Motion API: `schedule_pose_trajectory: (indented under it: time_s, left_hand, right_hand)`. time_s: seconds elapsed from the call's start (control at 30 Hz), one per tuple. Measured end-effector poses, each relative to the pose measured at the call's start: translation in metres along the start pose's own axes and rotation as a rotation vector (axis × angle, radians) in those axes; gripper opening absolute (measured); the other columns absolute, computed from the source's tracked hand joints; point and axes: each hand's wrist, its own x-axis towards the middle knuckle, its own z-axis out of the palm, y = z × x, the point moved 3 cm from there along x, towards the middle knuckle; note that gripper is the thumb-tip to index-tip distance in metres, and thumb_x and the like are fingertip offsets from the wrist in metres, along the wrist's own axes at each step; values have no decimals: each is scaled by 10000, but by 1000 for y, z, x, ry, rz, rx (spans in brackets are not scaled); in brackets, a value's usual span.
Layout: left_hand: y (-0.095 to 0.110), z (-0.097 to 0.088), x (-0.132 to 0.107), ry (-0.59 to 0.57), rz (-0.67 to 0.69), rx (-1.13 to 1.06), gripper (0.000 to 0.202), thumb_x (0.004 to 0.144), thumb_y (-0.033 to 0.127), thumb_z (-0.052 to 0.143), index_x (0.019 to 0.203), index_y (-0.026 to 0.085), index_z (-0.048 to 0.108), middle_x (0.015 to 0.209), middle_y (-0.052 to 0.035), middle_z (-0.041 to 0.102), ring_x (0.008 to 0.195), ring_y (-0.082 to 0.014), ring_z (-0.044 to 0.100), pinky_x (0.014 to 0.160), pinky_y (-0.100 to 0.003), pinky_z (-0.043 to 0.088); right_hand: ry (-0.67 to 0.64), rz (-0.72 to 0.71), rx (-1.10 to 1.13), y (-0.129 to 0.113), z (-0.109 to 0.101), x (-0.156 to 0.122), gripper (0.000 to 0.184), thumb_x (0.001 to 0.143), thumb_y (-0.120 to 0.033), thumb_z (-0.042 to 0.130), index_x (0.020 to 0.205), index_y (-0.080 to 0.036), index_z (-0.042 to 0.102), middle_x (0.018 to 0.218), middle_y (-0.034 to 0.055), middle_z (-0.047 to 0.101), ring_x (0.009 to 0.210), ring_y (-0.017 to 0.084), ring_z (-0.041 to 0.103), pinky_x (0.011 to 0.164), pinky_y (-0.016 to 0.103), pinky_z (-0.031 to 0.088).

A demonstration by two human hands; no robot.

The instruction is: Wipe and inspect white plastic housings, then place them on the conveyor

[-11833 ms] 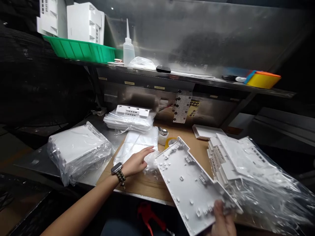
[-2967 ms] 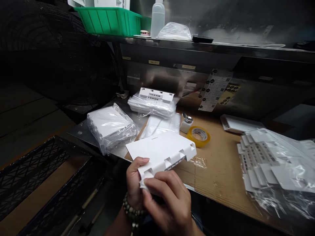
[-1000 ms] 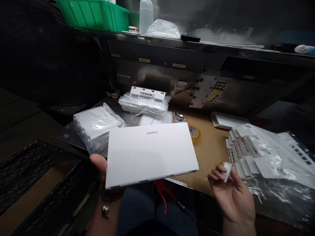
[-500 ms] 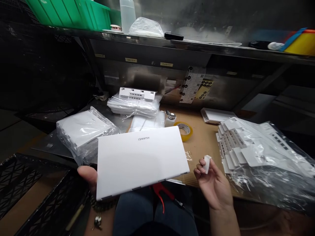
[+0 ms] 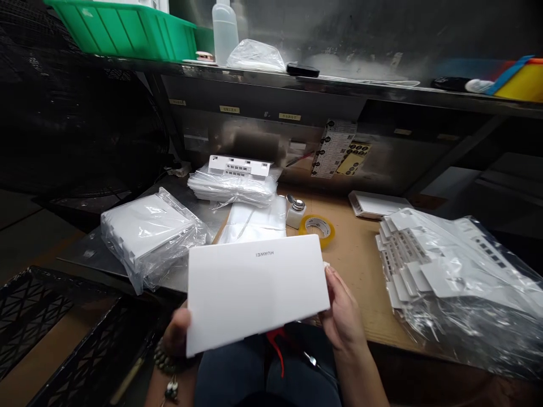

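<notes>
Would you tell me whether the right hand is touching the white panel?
Touching: the head view shows the right hand gripping the white panel's right edge.

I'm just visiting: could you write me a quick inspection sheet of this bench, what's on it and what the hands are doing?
Surface: cardboard-covered bench with a metal shelf above.
Job's things: white panel, smooth face up.
Clutter: bagged white parts, loose white parts, yellow tape roll, small dispenser, green bin, squeeze bottle.
Hands: left hand and right hand grip the panel's ends.
Cables: nothing seen.
Surroundings: black crate at lower left.
</notes>
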Motion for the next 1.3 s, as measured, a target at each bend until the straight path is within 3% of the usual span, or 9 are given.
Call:
schedule_pose_trajectory:
  time_s: [0.13, 0.3, 0.43, 0.67, 0.93, 1.03, 1.1, 1.2, 1.3]
  left_hand:
    - [18, 10, 8, 118, -31, 216, 441, 720, 292, 914, 1134, 260, 768, 1057, -61, 767, 996, -241, 731, 812, -222, 595]
    - [22, 22, 17, 200, 37, 318, 339, 622, 394, 966, 817, 202, 766, 888, -53, 770, 770, -176, 731, 713, -155, 581]
    - [27, 44, 5, 276, 298, 533, 399, 657, 458, 932, 927, 250, 724, 860, -1, 767, 835, -174, 731, 807, -137, 562]
    - [35, 75, -3, 151, 540, 611, 500, 759, 402, 880, 1134, 299, 566, 833, 3, 772, 943, -265, 730, 1000, -338, 505]
    - [31, 76, -1, 126, 578, 425, 498, 695, 249, 933, 1098, 270, 641, 779, -40, 764, 868, -288, 733, 961, -389, 497]
    - [31, 78, 0, 113, 676, 327, 463, 708, 438, 921, 1055, 223, 701, 693, -58, 731, 944, -310, 729, 1161, -442, 367]
    - [32, 77, 1, 185, 724, 183, 565, 742, 653, 813, 1068, 200, 733, 897, -102, 758, 1228, -326, 625, 1225, -415, 292]
    - [33, 72, 6, 322, 542, -135, 579, 940, 712, 524, 1327, 301, 651, 1509, -13, 532, 1512, -230, 318, 1206, -318, 340]
    - [32, 68, 17, 162, 162, -426, 580, 1078, 565, 304, 1503, 221, 498, 1589, -84, 431, 1497, -244, 354, 1229, -399, 316]
  right_hand:
    - [126, -382, -138, -10, -8, -2, 467, 849, -572, 732, 1111, -218, 577, 894, -2, 706, 756, 131, 652, 658, 227, 513]
    - [75, -648, -230, -21, -12, -2, 416, 937, -541, 638, 1139, -220, 467, 861, 28, 693, 746, 160, 670, 679, 275, 513]
    - [-16, -772, -347, -35, -13, 4, 299, 1003, -438, 568, 1162, -214, 450, 966, 63, 705, 921, 184, 682, 864, 353, 526]
    - [-99, -385, -207, -43, -22, 15, 418, 946, -567, 607, 1147, -267, 396, 913, 15, 719, 415, 79, 479, 416, 207, 371]
    - [-105, -216, -47, -33, -17, 11, 449, 842, -553, 744, 1017, -233, 482, 724, -17, 659, 484, 98, 524, 435, 192, 445]
    - [-45, -277, -21, -34, -13, 4, 389, 876, -538, 709, 902, -203, 512, 676, -23, 605, 506, 81, 491, 446, 170, 417]
    - [0, -344, 3, -33, -10, -4, 403, 914, -542, 651, 805, -187, 493, 645, -21, 564, 514, 76, 473, 463, 175, 405]
    - [14, -421, 10, -28, -4, -16, 450, 951, -576, 550, 739, -188, 467, 579, -10, 525, 497, 98, 456, 482, 221, 411]
    - [-4, -561, 24, -29, 0, -23, 322, 969, -509, 517, 865, -204, 511, 514, -21, 516, 463, 130, 439, 487, 252, 411]
